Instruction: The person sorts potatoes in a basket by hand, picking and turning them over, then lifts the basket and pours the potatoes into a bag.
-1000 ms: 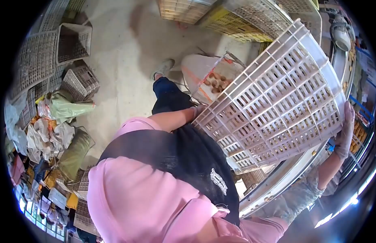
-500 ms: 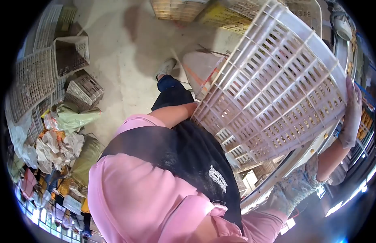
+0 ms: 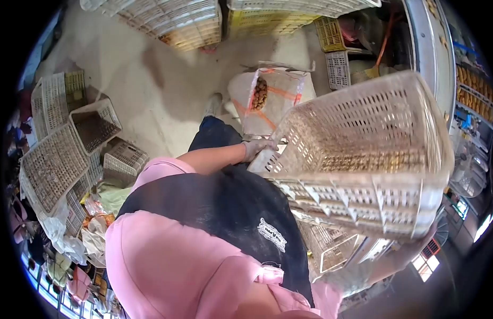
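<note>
A large white slotted plastic crate (image 3: 363, 181) is tilted in front of me, and I look into its open side. No load shows inside it; brownish things show through the slots of its bottom. My left hand (image 3: 261, 149), in a thin pale glove, grips the crate's near left rim. At the crate's far right end is my right hand (image 3: 430, 234), blurred and mostly hidden behind the wall, with its arm reaching up from below. Beyond the crate, a white woven sack (image 3: 282, 106) with orange stripes stands on the floor, holding brown, nut-like pieces.
Stacked crates (image 3: 193, 24) stand ahead, and more crates (image 3: 58, 165) are piled at left beside crumpled bags (image 3: 95, 234). A metal-edged machine or conveyor (image 3: 430, 48) runs along the right. Another crate (image 3: 331, 247) sits below the held one. A yellow crate (image 3: 330, 34) stands ahead.
The crate has turned from showing its slotted bottom to showing its inside, and its far end has dropped. My right hand has gone lower, behind it. The striped sack has come into fuller view.
</note>
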### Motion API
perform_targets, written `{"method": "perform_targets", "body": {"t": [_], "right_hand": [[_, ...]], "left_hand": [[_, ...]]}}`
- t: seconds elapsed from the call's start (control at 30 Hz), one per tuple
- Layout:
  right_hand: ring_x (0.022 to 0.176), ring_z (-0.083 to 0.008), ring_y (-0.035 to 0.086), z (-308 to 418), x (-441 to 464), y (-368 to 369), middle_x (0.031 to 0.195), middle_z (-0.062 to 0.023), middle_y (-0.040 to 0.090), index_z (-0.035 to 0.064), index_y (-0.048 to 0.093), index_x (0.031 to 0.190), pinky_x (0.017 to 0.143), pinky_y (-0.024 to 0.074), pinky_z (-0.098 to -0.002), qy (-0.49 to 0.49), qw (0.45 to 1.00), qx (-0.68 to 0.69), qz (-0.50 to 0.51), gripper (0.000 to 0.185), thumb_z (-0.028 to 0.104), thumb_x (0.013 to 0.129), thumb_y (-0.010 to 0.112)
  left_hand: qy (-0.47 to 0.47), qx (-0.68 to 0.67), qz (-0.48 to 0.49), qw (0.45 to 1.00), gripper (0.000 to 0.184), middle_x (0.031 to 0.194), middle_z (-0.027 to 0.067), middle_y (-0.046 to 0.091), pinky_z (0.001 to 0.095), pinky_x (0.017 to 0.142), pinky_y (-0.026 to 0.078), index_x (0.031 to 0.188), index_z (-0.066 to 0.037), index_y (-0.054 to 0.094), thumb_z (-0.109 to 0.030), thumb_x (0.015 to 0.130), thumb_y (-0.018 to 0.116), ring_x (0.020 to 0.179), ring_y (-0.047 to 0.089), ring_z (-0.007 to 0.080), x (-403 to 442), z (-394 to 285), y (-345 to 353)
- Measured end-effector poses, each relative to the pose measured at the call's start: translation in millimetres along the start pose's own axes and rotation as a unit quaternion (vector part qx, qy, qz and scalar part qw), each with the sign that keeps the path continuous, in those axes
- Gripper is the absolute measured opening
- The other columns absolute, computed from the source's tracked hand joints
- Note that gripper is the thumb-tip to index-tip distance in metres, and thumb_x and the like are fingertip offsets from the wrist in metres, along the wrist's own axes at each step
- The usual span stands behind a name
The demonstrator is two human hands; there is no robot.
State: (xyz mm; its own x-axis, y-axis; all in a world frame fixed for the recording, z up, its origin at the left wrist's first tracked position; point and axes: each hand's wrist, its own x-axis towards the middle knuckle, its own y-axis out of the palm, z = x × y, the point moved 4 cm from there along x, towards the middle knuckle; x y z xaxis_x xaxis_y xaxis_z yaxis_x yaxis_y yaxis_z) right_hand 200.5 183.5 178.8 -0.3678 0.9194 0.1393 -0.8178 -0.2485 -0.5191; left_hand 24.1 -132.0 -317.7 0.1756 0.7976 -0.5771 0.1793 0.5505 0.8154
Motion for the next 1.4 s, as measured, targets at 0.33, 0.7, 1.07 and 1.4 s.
{"method": "perform_targets", "body": {"t": [0.33, 0.7, 1.07, 1.4], "right_hand": [[0.124, -0.0252, 0.05, -226, -185, -179, 0.137, -0.0104, 0.051, 0.0073, 0.047, 0.139, 0.106, 0.0399, -0.0432, 0.231, 0.906, 0.158, -0.316, 0.049, 0.038, 0.1, 0.042], [0.121, -0.024, 0.053, -290, -194, -128, 0.132, -0.0103, 0.054, 0.0055, 0.048, 0.137, 0.105, 0.0415, -0.041, 0.25, 0.905, 0.286, -0.191, 0.047, 0.035, 0.1, 0.044], [0.117, -0.0227, 0.055, -189, -178, -50, 0.128, -0.0103, 0.057, 0.0037, 0.05, 0.135, 0.103, 0.0432, -0.0387, 0.141, 0.921, 0.341, 0.125, 0.045, 0.032, 0.1, 0.047], [0.114, -0.0216, 0.058, 40, -312, 115, 0.124, -0.0102, 0.06, 0.002, 0.051, 0.133, 0.101, 0.0447, -0.0367, 0.039, 0.832, 0.321, 0.451, 0.043, 0.029, 0.1, 0.05]], "left_hand": [[0.067, 0.345, 0.0, 0.936, 0.025, 0.089, 0.0051, 0.065, 0.0301, 0.077, 0.051, 0.098, -0.001, 0.067, -0.017, 0.079, 0.061, 0.085, 0.061, 0.0139, 69, 28, 73], [0.345, 0.468, 0.069, 0.811, 0.032, 0.093, -0.0001, 0.061, 0.0236, 0.074, 0.047, 0.112, -0.004, 0.064, -0.008, 0.081, 0.058, 0.081, 0.057, 0.0072, -32, -22, 205], [0.618, 0.392, 0.027, 0.681, 0.049, 0.117, 0.005, 0.059, 0.0284, 0.087, 0.048, 0.124, -0.001, 0.055, -0.002, 0.076, 0.059, 0.105, 0.056, 0.0152, -369, 5, 155], [0.686, 0.078, -0.103, 0.716, 0.042, 0.097, 0.0093, 0.065, 0.0294, 0.078, 0.054, 0.122, 0.0, 0.057, -0.001, 0.081, 0.052, 0.085, 0.065, 0.0181, -626, 246, -110]]}}
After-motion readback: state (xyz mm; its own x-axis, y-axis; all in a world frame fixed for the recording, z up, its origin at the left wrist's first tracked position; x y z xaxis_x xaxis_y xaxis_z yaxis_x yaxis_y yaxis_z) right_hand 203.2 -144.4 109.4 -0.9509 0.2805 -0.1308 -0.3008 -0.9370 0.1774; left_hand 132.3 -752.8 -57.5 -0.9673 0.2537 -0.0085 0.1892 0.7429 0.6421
